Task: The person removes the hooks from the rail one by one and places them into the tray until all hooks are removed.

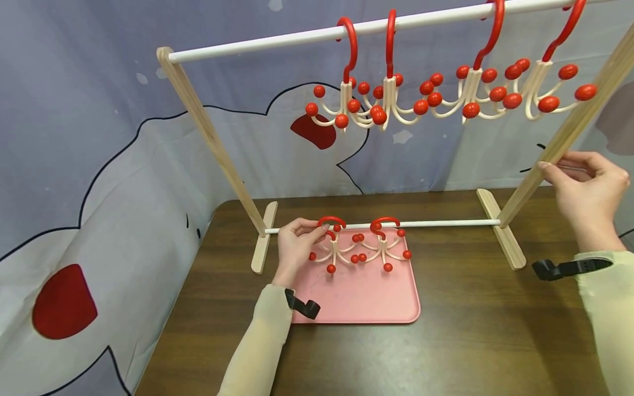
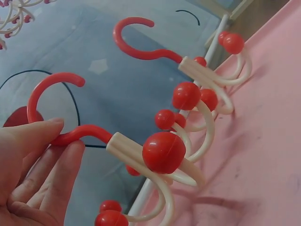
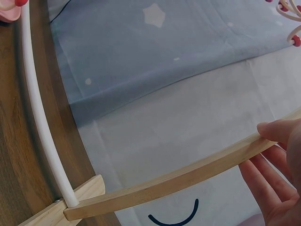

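With thumb and fingers my left hand (image 1: 294,247) pinches the red hook of a cream multi-arm hanger with red ball tips (image 1: 334,250). That hanger stands roughly upright over the pink tray (image 1: 356,305); whether it touches the tray I cannot tell. A second hanger of the same kind (image 2: 188,68) stands on the tray to its right, its hook free. On the right, my right hand (image 1: 591,190) holds the wooden side post (image 3: 188,174) of the rack between thumb and fingers. Several like hangers (image 1: 391,93) hang by their hooks from the white top rod (image 1: 277,41).
The rack's left post (image 1: 213,137) rises beside my left hand. A lower white rod (image 1: 446,223) runs between the wooden feet (image 1: 502,236), behind the tray. All stand on a brown wooden table (image 1: 470,341), before a patterned cloth (image 1: 238,154).
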A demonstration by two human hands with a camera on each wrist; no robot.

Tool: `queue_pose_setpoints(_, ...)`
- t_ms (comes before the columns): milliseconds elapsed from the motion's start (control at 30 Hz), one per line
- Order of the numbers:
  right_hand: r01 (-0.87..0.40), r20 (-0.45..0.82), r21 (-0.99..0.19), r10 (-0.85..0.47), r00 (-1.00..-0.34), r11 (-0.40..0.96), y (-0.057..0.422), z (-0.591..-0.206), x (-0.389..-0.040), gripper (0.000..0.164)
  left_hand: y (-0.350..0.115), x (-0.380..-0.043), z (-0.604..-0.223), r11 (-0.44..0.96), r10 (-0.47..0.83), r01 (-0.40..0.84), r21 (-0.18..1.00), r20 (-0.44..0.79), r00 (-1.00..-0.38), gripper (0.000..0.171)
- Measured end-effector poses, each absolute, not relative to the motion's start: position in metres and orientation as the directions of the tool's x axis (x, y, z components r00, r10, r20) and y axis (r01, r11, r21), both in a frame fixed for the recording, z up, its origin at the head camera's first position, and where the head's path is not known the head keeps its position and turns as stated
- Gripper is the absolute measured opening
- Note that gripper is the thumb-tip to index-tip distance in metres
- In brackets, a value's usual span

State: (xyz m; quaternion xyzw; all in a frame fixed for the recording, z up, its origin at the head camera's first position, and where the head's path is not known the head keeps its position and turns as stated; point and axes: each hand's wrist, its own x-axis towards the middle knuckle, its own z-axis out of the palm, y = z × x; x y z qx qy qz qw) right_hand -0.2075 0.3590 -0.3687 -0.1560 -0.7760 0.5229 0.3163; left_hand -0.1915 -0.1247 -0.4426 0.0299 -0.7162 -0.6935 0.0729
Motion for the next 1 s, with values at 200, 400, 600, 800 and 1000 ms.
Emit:
queue_pose_setpoints(200, -0.094, 0.33, -0.911, 0.574, -0.749, 0.402, 0.359, -0.368, -0.208, 0.029, -0.117, -0.187, -0.449, 0.003, -0.123, 0.038, 0.999, 0.039, -0.992, 0.015)
queue_pose_setpoints(400, -0.101, 0.33, -0.913, 0.57, -0.752, 0.395, 0.36, -0.368, -0.208, 0.029, -0.111, -0.186, -0.455, 0.051, -0.13, 0.012, 0.999, 0.018, -0.991, 0.015)
queue_pose_setpoints(600, -0.087, 0.331, -0.907, 0.571, -0.751, 0.412, 0.359, -0.369, -0.208, 0.03, -0.11, -0.188, -0.458, 0.038, -0.149, 0.004, 0.999, 0.01, -0.989, 0.015)
queue_pose_setpoints(800, -0.091, 0.331, -0.909, 0.57, -0.752, 0.407, 0.359, -0.368, -0.207, 0.03, -0.111, -0.19, -0.462, 0.021, -0.161, 0.018, 1.0, 0.021, -0.987, 0.015)
queue_pose_setpoints(1000, -0.093, 0.319, -0.917, 0.573, -0.754, 0.389, 0.358, -0.367, -0.207, 0.03, -0.112, -0.187, -0.461, 0.067, -0.148, 0.005, 0.998, 0.015, -0.989, 0.015)
